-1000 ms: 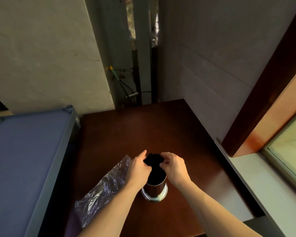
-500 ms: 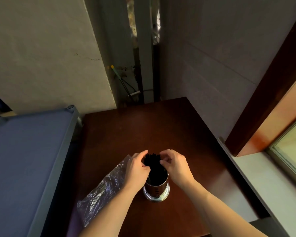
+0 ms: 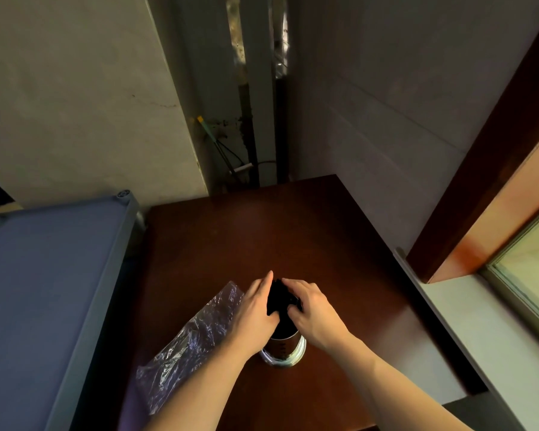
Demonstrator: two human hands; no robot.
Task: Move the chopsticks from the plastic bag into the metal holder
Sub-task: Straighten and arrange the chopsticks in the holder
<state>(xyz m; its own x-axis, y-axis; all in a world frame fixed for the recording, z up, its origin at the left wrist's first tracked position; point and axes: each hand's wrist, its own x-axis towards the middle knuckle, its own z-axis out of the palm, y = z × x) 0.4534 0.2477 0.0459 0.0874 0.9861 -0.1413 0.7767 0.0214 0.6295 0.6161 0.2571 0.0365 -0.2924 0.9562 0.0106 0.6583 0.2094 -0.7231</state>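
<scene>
Both hands are wrapped around the chopsticks (image 3: 280, 298), which stand in a dark bunch in the metal holder (image 3: 283, 349) on the near part of the brown table (image 3: 262, 231). Left hand (image 3: 255, 309) is curled on the left side of the bunch, and right hand (image 3: 316, 312) on the right. The plastic bag (image 3: 190, 340) is left lying flat, just to the left. The sticks look light, stiff and smooth, so they are best held near the tops, all together.
</scene>
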